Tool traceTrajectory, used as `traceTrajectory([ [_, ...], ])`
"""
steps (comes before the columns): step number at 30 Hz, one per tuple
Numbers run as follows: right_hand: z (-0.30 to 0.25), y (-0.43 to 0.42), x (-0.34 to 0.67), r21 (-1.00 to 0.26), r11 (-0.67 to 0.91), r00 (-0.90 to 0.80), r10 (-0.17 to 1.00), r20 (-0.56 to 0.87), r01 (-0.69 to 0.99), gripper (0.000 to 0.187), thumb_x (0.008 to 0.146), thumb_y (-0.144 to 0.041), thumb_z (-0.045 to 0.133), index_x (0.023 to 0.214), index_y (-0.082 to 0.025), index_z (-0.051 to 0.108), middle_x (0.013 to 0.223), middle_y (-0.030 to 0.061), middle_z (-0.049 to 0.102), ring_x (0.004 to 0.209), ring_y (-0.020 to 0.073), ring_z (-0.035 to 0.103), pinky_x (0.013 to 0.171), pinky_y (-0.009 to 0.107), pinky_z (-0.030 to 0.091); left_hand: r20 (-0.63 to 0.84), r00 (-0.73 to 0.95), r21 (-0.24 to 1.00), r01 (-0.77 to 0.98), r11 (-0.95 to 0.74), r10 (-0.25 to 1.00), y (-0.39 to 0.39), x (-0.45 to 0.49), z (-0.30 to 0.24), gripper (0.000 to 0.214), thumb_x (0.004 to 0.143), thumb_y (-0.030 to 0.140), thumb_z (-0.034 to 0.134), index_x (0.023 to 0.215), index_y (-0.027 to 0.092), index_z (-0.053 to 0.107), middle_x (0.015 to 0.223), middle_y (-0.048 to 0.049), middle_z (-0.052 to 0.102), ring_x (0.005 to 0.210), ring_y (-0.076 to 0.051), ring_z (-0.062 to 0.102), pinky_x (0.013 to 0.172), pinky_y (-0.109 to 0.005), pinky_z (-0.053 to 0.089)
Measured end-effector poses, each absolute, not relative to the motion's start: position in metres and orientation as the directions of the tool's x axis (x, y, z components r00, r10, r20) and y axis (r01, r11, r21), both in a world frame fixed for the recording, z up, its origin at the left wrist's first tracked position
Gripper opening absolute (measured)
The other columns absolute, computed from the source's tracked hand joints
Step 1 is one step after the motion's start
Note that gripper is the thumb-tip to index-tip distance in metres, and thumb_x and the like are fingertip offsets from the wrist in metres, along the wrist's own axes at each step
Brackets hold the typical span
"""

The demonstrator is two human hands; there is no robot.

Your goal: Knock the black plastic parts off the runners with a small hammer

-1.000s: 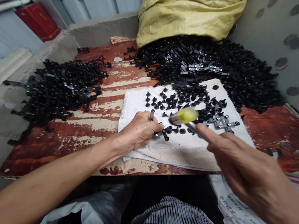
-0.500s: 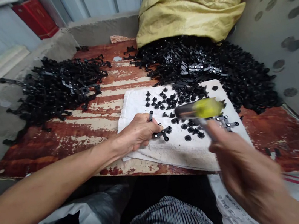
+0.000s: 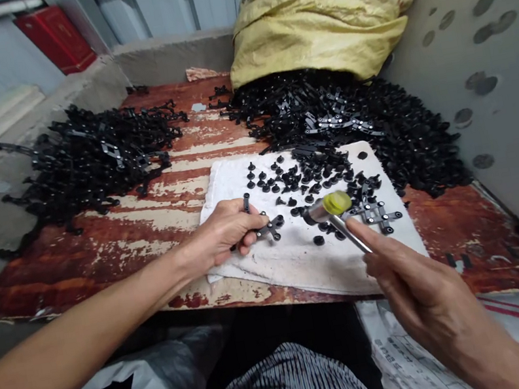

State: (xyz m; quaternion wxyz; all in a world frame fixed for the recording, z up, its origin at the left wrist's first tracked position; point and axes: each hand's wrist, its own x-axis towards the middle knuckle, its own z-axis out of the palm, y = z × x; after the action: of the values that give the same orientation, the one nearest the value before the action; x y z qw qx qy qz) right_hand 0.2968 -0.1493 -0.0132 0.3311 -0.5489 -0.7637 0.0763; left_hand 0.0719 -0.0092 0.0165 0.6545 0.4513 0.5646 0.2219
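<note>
My left hand (image 3: pixel 233 229) is closed around a black jointed linkage (image 3: pixel 272 226), whose arms stick out past the fingers over the white cloth (image 3: pixel 296 268). In my right hand (image 3: pixel 415 274) is a mallet (image 3: pixel 338 203) with a metal handle, a dark end and a yellow end. Its head hangs above the cloth, to the right of the linkage. Small black round-based pegs (image 3: pixel 319 240) are scattered on the cloth around the mallet head. Beside the right fingers lies another black linkage (image 3: pixel 383 217) on the cloth.
A tangled heap of black linkages (image 3: pixel 94 156) covers the left of the worn red board (image 3: pixel 164 220). More black parts (image 3: pixel 408 130) spill from a yellow sack (image 3: pixel 312 33) at the back right. A grey spotted panel (image 3: pixel 477 65) stands along the right side.
The mallet head has come down and leftward, closer to the held linkage, and is less blurred. My left hand keeps its grip on the linkage. The whole view has shifted slightly.
</note>
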Motion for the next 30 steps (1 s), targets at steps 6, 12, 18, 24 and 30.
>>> traceTrajectory([
  [6, -0.026, -0.179, 0.318, -0.358, 0.356, -0.209, 0.897, 0.388, 0.863, 0.063, 0.097, -0.013, 0.044, 0.157, -0.027, 0.032, 0.095, 0.0117, 0.074, 0.06, 0.0212, 0.071, 0.04, 0.025, 0.052, -0.539, 0.23, 0.834, 0.005, 0.552, 0.811, -0.007, 0.055, 0.026, 0.021, 0.081, 0.003, 0.062, 0.067, 0.015, 0.052, 0.05, 0.0054, 0.048, 0.034, -0.004, 0.042, 0.032, -0.015, 0.033],
  [12, -0.029, -0.158, 0.3, -0.312, 0.336, -0.231, 0.915, 0.33, 0.889, 0.062, 0.096, -0.01, 0.04, 0.156, -0.027, 0.034, 0.094, 0.0114, 0.073, 0.066, 0.0257, 0.073, 0.051, 0.035, 0.061, -0.559, 0.286, 0.802, -0.052, 0.595, 0.778, -0.012, 0.063, 0.026, 0.02, 0.082, 0.0, 0.06, 0.07, 0.014, 0.052, 0.051, 0.0043, 0.052, 0.036, -0.004, 0.044, 0.034, -0.015, 0.037],
  [18, -0.024, -0.139, 0.288, -0.372, 0.346, -0.236, 0.921, 0.308, 0.861, 0.055, 0.097, -0.009, 0.04, 0.15, -0.021, 0.042, 0.104, 0.0141, 0.073, 0.097, 0.0306, 0.074, 0.073, 0.044, 0.064, -0.545, 0.293, 0.816, -0.028, 0.577, 0.785, -0.01, 0.074, 0.021, 0.021, 0.085, 0.0, 0.059, 0.074, 0.016, 0.05, 0.053, 0.0052, 0.051, 0.036, -0.003, 0.042, 0.032, -0.013, 0.03],
  [24, -0.033, -0.147, 0.297, -0.429, 0.376, -0.19, 0.89, 0.416, 0.822, 0.063, 0.098, -0.01, 0.043, 0.156, -0.031, 0.03, 0.114, 0.0109, 0.073, 0.097, 0.024, 0.074, 0.068, 0.031, 0.063, -0.562, 0.244, 0.814, -0.002, 0.58, 0.79, -0.005, 0.084, 0.015, 0.026, 0.085, -0.002, 0.058, 0.069, 0.017, 0.049, 0.049, 0.0066, 0.047, 0.033, -0.002, 0.037, 0.03, -0.013, 0.023],
  [30, -0.041, -0.152, 0.298, -0.451, 0.349, -0.158, 0.899, 0.409, 0.821, 0.059, 0.098, -0.01, 0.044, 0.154, -0.027, 0.036, 0.116, 0.0123, 0.073, 0.093, 0.0228, 0.075, 0.064, 0.027, 0.062, -0.586, 0.218, 0.797, -0.019, 0.603, 0.781, -0.005, 0.089, 0.014, 0.03, 0.083, -0.003, 0.058, 0.062, 0.016, 0.048, 0.046, 0.0056, 0.047, 0.033, -0.002, 0.038, 0.03, -0.014, 0.023],
])
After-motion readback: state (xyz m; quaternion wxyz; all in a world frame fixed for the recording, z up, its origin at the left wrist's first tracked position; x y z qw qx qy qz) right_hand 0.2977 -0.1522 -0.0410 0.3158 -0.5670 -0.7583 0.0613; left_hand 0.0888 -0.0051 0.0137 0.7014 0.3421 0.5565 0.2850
